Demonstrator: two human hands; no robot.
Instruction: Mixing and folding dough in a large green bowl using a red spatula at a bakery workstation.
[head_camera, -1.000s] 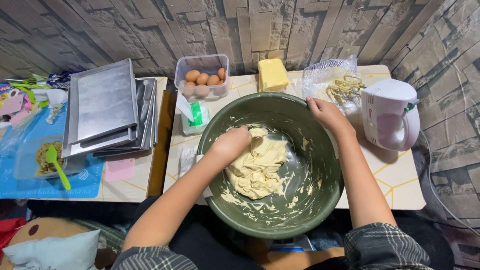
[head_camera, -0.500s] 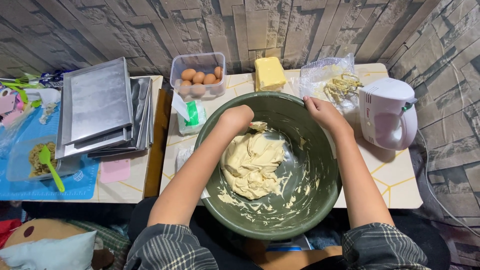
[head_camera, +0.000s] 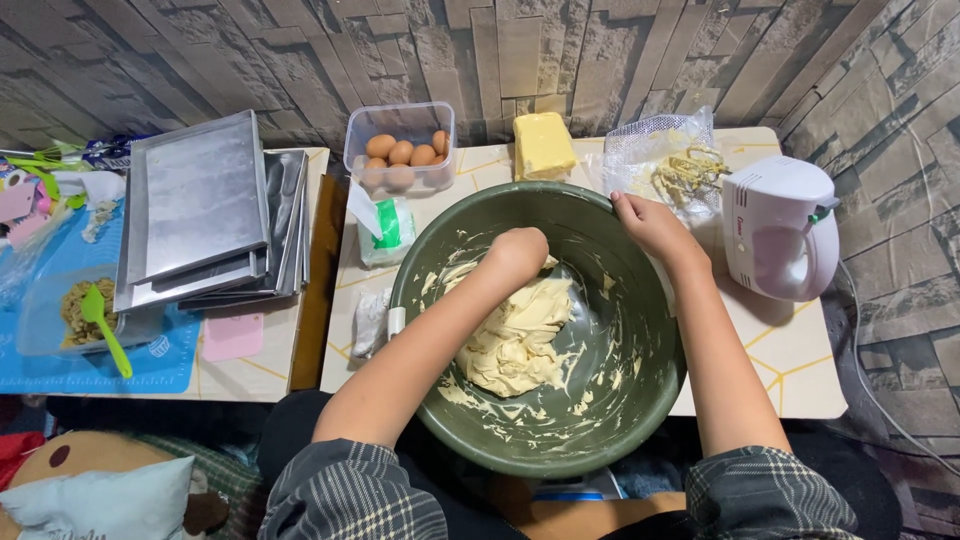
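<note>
Left hand (head_camera: 517, 250): fisted, pressing pale yellow dough (head_camera: 515, 335). Right hand (head_camera: 650, 225): gripping big round green plastic bowl (head_camera: 640, 400) rim, steadying it.

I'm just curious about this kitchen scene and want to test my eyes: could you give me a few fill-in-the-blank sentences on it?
1. The left hand presses into pale ____ inside the bowl.
2. The right hand grips the bowl's ____.
3. The clear tub behind the bowl holds ____.
4. The mixer stands on the bowl's ____ side.

Missing words: dough; rim; eggs; right
</note>
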